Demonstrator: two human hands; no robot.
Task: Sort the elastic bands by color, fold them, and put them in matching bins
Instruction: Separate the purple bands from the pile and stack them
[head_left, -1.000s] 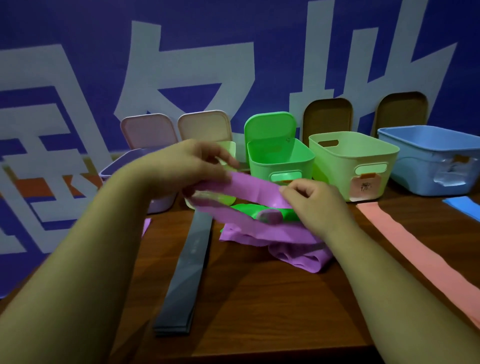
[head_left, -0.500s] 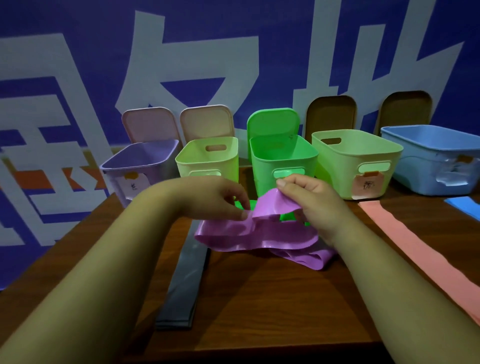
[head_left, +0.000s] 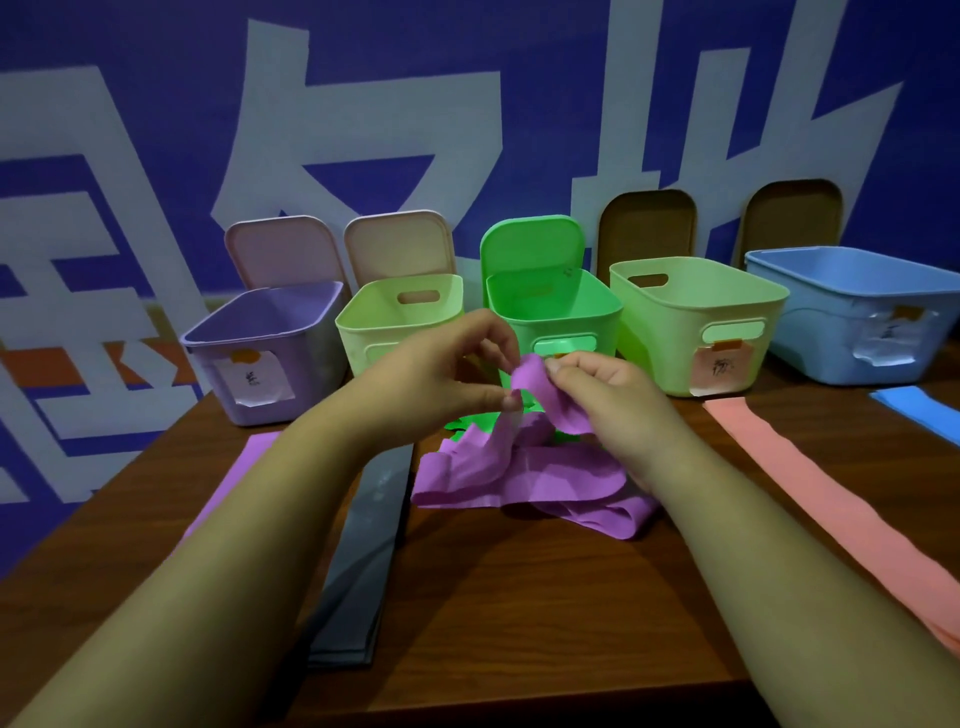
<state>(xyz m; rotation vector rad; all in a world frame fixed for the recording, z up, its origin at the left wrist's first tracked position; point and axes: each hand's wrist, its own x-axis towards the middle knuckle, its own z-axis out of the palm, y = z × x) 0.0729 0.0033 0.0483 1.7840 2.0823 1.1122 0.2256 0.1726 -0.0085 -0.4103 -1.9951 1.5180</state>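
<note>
**A:** Which step is this?

**B:** Folding, I'd judge. On the table (head_left: 519, 597), just in front of the bright green bin (head_left: 566, 322), the purple band (head_left: 545, 478) lies in a loose heap with one end lifted off the wood.

**A:** And the hands?

**B:** Both grasp that lifted end. The left hand (head_left: 436, 374) pinches it between thumb and fingertip. The right hand (head_left: 608, 395) has its fingers curled over the strip just beside that pinch.

**A:** What does the next move call for?

**B:** Probably laying that end flat over the heap for a neat fold. Then it goes to the purple bin (head_left: 311, 353), two places left of the green bin. The strip looks limp, so the layers need holding together.

**A:** Anything hard to make out?

**B:** A green band (head_left: 470, 420) lies in front of the green bin, mostly covered by the heap. The pink band (head_left: 810, 467), well right of the green bin, runs out of view. The bin labels are too small to read.
</note>
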